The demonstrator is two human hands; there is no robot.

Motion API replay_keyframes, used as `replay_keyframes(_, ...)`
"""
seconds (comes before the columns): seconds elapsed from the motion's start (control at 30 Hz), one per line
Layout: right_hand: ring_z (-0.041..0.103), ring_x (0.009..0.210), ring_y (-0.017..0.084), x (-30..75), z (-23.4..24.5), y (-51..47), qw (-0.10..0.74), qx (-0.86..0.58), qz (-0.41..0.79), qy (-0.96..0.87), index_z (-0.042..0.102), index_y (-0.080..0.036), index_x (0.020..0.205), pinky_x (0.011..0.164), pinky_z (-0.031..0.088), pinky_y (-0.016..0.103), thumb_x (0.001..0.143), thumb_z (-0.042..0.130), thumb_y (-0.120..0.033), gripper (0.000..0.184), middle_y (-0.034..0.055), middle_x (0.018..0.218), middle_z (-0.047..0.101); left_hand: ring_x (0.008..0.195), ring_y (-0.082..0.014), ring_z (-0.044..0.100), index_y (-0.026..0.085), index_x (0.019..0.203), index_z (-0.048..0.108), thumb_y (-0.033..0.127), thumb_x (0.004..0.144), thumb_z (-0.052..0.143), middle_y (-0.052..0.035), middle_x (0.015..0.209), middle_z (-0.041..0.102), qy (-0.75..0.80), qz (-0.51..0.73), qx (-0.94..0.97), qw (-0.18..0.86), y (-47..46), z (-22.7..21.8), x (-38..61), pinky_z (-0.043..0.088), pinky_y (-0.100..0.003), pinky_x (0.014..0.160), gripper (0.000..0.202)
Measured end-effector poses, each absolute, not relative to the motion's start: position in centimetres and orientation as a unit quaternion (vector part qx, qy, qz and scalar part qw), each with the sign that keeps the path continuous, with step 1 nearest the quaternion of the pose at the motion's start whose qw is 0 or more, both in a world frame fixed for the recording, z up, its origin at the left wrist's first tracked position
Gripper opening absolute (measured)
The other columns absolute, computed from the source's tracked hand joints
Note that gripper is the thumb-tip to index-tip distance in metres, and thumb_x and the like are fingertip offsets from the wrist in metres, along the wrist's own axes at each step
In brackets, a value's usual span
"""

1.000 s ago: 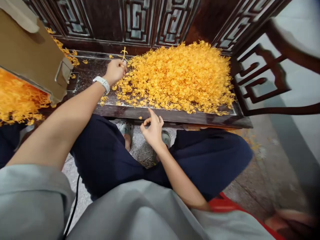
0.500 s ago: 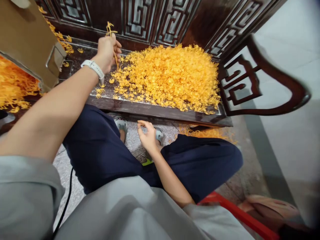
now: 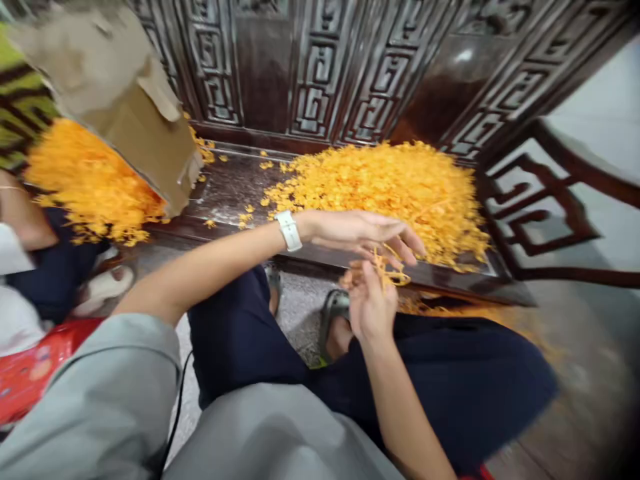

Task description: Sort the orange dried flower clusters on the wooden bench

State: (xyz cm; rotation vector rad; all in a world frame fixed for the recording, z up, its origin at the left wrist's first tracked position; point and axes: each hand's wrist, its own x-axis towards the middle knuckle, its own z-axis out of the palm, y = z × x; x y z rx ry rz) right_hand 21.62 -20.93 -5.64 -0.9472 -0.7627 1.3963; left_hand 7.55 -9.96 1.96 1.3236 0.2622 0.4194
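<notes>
My left hand (image 3: 357, 229), with a white watch on its wrist, reaches across in front of the bench, fingers stretched out and slightly apart. Just below it, my right hand (image 3: 374, 303) is closed around a thin, stringy orange plastic piece (image 3: 387, 267) with loose branching ends. The upper strands rise to the left fingertips; blur hides whether they touch. Behind both hands, a large heap of small orange spider-like plastic pieces (image 3: 380, 183) lies on the dark wooden bench (image 3: 227, 190).
A cardboard box (image 3: 150, 133) lies tipped on the bench at left, orange pieces (image 3: 95, 183) spilling from it. Another person's arm (image 3: 23, 207) shows at far left. A carved armrest (image 3: 540, 193) bounds the right; orange strands (image 3: 450, 308) lie beneath the bench.
My left hand has moved right and down from the heap's left edge to above my right hand. The stringy orange piece it held is now in my right hand. The view has shifted left.
</notes>
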Motion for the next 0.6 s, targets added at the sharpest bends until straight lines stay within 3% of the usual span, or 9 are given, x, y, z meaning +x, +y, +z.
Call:
replay_keyframes(0.17, 0.066, 0.074, 0.015, 24.4, -4.2, -21.5, 0.562, -0.390, 0.625, -0.376, 0.069, -0.027, 0.122, 0.063, 0.055, 0.025, 0.075, 0.095, -0.037, 0.054, -0.0001, 0.085, 0.069, 0.155, -0.0256, 0.049, 0.009, 0.143, 0.068, 0.045, 0.113, 0.042, -0.0155, 0.153, 0.063, 0.129, 0.187, 0.767, 0.600, -12.7, 3.5, 5.6, 0.036, -0.032, 0.130, 0.053)
replay_keyframes(0.23, 0.068, 0.077, 0.016, 24.9, -3.9, -21.7, 0.572, -0.391, 0.605, -0.392, 0.072, -0.029, 0.123, 0.064, 0.057, 0.028, 0.083, 0.090, -0.042, 0.046, 0.0037, 0.095, 0.073, 0.168, -0.0268, 0.028, 0.004, 0.153, 0.062, 0.044, 0.112, 0.042, -0.0170, 0.162, 0.055, 0.149, 0.182, 0.829, 0.507, -14.7, 4.5, 4.8, 0.024, -0.032, 0.135, 0.061)
replay_keyframes(0.3, 0.069, 0.077, 0.018, 24.9, -3.5, -22.0, 0.578, -0.397, 0.576, -0.421, 0.078, -0.028, 0.114, 0.063, 0.057, 0.032, 0.091, 0.083, -0.046, 0.029, 0.0066, 0.100, 0.074, 0.172, -0.0249, 0.006, -0.002, 0.163, 0.048, 0.047, 0.112, 0.041, -0.0184, 0.172, 0.043, 0.178, 0.178, 0.863, 0.439, -16.9, 5.7, 4.1, 0.013, -0.033, 0.137, 0.071)
replay_keyframes(0.37, 0.069, 0.074, 0.020, 25.2, -2.8, -22.5, 0.567, -0.401, 0.543, -0.472, 0.080, -0.028, 0.106, 0.063, 0.057, 0.035, 0.094, 0.080, -0.047, 0.022, 0.0074, 0.095, 0.074, 0.172, -0.0239, -0.002, -0.002, 0.172, 0.029, 0.051, 0.112, 0.042, -0.0176, 0.181, 0.025, 0.226, 0.164, 0.873, 0.401, -19.3, 6.9, 3.2, 0.009, -0.034, 0.138, 0.082)
replay_keyframes(0.43, 0.068, 0.069, 0.021, 26.6, -1.9, -22.5, 0.556, -0.400, 0.513, -0.517, 0.080, -0.027, 0.104, 0.063, 0.056, 0.037, 0.095, 0.080, -0.047, 0.022, 0.0068, 0.084, 0.073, 0.171, -0.0298, -0.002, 0.013, 0.178, 0.018, 0.056, 0.109, 0.053, -0.0143, 0.185, 0.011, 0.321, 0.136, 0.867, 0.357, -21.4, 7.6, 1.5, 0.009, -0.045, 0.139, 0.089)
replay_keyframes(0.5, 0.065, 0.064, 0.021, 29.3, -1.1, -21.8, 0.543, -0.389, 0.506, -0.545, 0.080, -0.027, 0.101, 0.062, 0.055, 0.038, 0.093, 0.080, -0.049, 0.023, 0.0062, 0.075, 0.070, 0.171, -0.0339, 0.008, 0.027, 0.178, 0.023, 0.060, 0.105, 0.061, -0.0112, 0.185, 0.008, 0.390, 0.114, 0.856, 0.319, -23.1, 7.4, -1.0, 0.016, -0.050, 0.139, 0.089)
replay_keyframes(0.6, 0.051, 0.048, 0.019, 35.2, -0.9, -20.4, 0.542, -0.361, 0.516, -0.557, 0.073, -0.028, 0.081, 0.051, 0.048, 0.037, 0.086, 0.079, -0.063, 0.036, 0.0017, 0.054, 0.053, 0.167, -0.0310, 0.028, 0.048, 0.170, 0.040, 0.060, 0.102, 0.063, 0.0013, 0.180, 0.029, 0.487, 0.087, 0.823, 0.280, -24.9, 5.2, -5.7, 0.028, -0.048, 0.137, 0.073)
